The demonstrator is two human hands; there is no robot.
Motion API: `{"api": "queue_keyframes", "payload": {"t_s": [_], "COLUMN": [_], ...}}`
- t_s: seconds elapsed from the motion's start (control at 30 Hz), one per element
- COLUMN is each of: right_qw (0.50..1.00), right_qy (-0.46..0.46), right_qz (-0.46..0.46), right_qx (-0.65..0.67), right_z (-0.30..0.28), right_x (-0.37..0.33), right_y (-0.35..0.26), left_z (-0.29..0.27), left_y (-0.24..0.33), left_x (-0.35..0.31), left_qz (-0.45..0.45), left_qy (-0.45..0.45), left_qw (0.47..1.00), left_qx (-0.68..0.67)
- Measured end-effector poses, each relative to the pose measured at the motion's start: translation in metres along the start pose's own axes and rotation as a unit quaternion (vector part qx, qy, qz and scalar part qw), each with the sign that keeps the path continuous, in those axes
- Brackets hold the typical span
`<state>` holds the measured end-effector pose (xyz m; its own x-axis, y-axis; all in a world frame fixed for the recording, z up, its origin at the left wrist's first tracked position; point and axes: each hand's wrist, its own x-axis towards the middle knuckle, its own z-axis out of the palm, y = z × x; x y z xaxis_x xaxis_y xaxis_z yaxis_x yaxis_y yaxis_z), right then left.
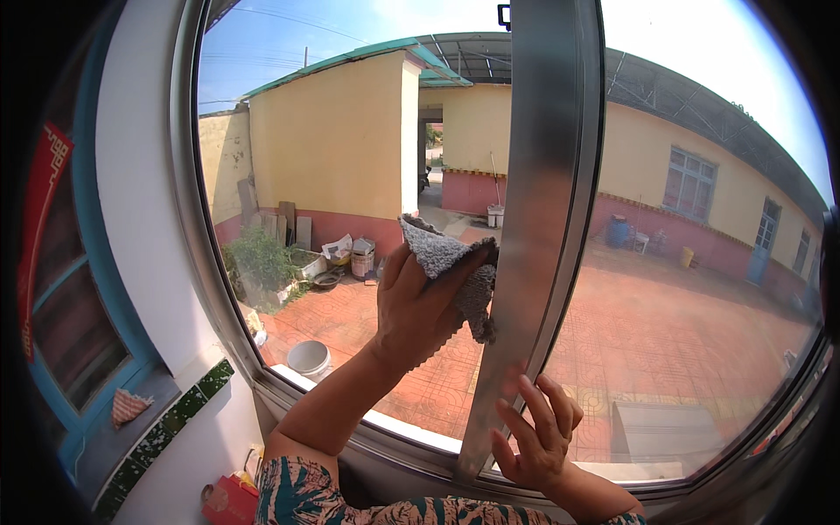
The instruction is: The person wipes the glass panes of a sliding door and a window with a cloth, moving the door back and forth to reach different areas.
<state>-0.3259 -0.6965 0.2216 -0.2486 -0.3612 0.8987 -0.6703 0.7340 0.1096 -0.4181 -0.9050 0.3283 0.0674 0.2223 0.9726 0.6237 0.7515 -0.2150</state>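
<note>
A grey, fluffy cleaning cloth (pixel 437 252) is bunched in my left hand (pixel 416 306), whose fingers are wrapped round it. The cloth is up against the left window pane (pixel 341 254), beside the wide metal upright (pixel 542 175) of the sliding window. Lower down, my right hand (pixel 542 433) has its fingers apart and holds nothing. It is at the foot of that upright, over the lower left corner of the right pane (pixel 665 350). Whether its fingertips touch the metal or the glass, I cannot tell.
Left of the window is a white wall (pixel 140 201) with a blue-framed window (pixel 52 289). A folded striped cloth (pixel 131 407) lies on the sill there. Below are a green speckled strip (pixel 166 437) and a red box (pixel 229 500). Outside, a white bucket (pixel 309 359) stands on red paving.
</note>
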Motion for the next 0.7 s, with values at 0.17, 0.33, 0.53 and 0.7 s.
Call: {"api": "queue_keyframes", "payload": {"t_s": [0.17,0.33,0.53,0.7], "right_qw": [0.998,0.990,0.982,0.978], "right_qy": [0.007,0.029,0.059,0.073], "right_qz": [-0.003,0.070,0.048,0.047], "right_qx": [-0.067,-0.116,-0.173,-0.188], "right_z": [0.013,0.037,0.043,0.048], "right_x": [0.021,0.029,0.031,0.026], "right_y": [-0.007,-0.020,-0.018,-0.015], "left_z": [0.008,0.007,-0.011,-0.008], "left_y": [-0.048,-0.048,-0.014,-0.040], "left_x": [0.102,0.101,-0.027,-0.002], "left_qz": [0.051,0.017,0.107,0.206], "left_qy": [0.161,0.125,-0.163,-0.160], "left_qw": [0.984,0.992,0.964,0.964], "left_qx": [0.053,0.005,-0.180,-0.056]}}
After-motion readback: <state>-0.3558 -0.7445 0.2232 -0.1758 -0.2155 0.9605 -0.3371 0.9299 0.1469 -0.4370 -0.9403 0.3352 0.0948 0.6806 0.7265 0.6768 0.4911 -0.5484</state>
